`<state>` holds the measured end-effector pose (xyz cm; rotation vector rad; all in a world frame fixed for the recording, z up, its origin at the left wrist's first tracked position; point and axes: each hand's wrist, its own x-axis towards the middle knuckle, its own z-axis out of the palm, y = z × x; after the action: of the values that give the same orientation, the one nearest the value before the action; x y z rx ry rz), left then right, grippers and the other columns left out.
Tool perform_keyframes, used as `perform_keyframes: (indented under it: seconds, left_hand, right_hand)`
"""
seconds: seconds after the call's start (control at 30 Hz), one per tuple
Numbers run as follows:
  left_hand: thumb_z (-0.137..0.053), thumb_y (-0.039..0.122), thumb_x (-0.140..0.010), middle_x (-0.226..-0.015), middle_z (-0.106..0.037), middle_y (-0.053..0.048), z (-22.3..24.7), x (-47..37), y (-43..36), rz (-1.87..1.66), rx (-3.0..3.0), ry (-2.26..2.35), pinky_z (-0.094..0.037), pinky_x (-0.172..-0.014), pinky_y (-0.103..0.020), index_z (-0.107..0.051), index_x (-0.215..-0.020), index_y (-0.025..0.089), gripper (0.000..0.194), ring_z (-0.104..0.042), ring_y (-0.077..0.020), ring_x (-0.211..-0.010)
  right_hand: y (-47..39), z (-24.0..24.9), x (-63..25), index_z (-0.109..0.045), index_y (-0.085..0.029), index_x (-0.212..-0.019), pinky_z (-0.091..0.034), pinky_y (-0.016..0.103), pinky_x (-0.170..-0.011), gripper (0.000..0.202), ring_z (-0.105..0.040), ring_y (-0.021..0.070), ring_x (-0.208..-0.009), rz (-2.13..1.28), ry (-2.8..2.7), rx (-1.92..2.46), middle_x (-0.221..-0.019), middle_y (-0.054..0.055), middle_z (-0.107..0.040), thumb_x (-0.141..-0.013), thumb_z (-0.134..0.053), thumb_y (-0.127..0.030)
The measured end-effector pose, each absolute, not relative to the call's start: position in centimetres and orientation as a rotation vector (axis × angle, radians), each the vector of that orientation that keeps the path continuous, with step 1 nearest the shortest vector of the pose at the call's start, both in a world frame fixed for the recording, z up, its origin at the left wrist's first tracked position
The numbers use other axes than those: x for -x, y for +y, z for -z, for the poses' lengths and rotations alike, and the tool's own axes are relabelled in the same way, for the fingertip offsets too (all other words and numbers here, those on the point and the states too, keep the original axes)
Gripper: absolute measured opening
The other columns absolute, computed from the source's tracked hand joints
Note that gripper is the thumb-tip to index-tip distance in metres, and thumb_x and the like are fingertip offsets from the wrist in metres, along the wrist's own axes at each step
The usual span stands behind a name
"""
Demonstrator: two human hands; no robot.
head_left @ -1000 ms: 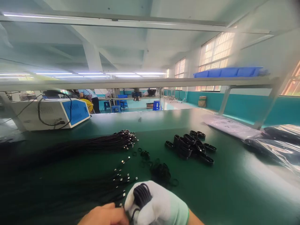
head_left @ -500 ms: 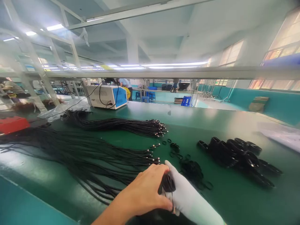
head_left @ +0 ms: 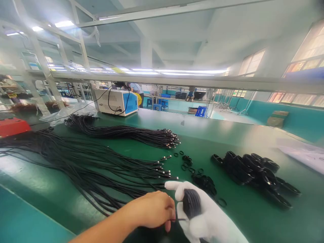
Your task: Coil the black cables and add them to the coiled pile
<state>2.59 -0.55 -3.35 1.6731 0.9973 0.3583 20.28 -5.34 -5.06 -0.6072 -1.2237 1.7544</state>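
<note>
My right hand (head_left: 205, 212), in a white glove, is closed around a small coil of black cable (head_left: 191, 203), whose wound turns show between thumb and fingers. My bare left hand (head_left: 158, 209) is just left of it, with fingers curled and pressed together. A short dark strand shows between the two hands; what the left fingertips pinch is hidden. Beyond my hands, loose black cables (head_left: 121, 165) lie with their metal plugs facing right. Small black rings (head_left: 205, 184) are heaped behind the gloved hand.
Finished-looking coils of black cable (head_left: 253, 170) are piled on the right of the green table (head_left: 202, 130). Another cable bundle (head_left: 126, 133) lies farther back. A white and blue machine (head_left: 116, 102) stands at the rear, a red box (head_left: 14, 127) at the left edge.
My left hand has come away from the coil, down and to the left, with its fingers drawn together. The coil now shows more fully in the gloved right hand.
</note>
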Motion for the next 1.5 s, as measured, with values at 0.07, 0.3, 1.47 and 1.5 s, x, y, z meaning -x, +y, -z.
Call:
perform_keyframes:
  seconds: [0.07, 0.3, 1.47, 1.5]
  left_hand:
    - [-0.056, 0.018, -0.067, -0.058, -0.064, 0.002, 2.7, -2.3, -1.1, -0.316, -1.575, 0.920, -0.039, -0.047, -0.021, -0.063, -0.068, 0.019, 0.007, -0.051, -0.0112, -0.047]
    - [-0.067, 0.015, -0.064, -0.065, -0.063, 0.001, 1.1, -3.0, -1.8, -0.764, -1.176, 0.808, -0.041, -0.050, -0.020, -0.054, -0.075, 0.014, 0.016, -0.053, -0.0080, -0.049]
    - [-0.053, 0.031, -0.077, -0.064, -0.056, 0.001, 1.8, -4.3, 0.5, -0.723, -1.468, 1.038, -0.045, -0.047, -0.022, -0.055, -0.080, 0.015, 0.017, -0.051, -0.0092, -0.049]
    - [-0.055, 0.027, -0.074, -0.061, -0.055, 0.002, 2.0, -4.2, 0.1, -0.689, -1.430, 1.003, -0.044, -0.047, -0.022, -0.054, -0.077, 0.015, 0.013, -0.050, -0.0089, -0.049]
  right_hand:
    - [-5.5, 5.4, -20.9, -0.046, -0.024, -0.097, -0.027, 0.017, -0.032, 0.048, -0.043, 0.0023, -0.038, -1.826, -1.112, 0.420, -0.108, 0.007, -0.058, -0.060, -0.076, -0.032]
    - [-5.2, 5.4, -20.6, -0.043, -0.024, -0.099, -0.032, 0.015, -0.037, 0.053, -0.051, 0.0084, -0.041, -1.846, -1.196, 0.345, -0.071, 0.002, -0.064, -0.062, -0.076, -0.043]
    - [-3.2, 6.7, -19.7, -0.048, -0.017, -0.110, -0.052, 0.044, -0.079, 0.059, -0.056, 0.0272, -0.100, -1.696, -1.079, 0.822, -0.104, 0.009, -0.055, -0.060, -0.077, -0.027]
    - [-3.3, 6.6, -19.6, -0.049, -0.016, -0.108, -0.052, 0.043, -0.077, 0.056, -0.058, 0.0257, -0.096, -1.710, -1.101, 0.800, -0.103, 0.009, -0.056, -0.061, -0.077, -0.025]
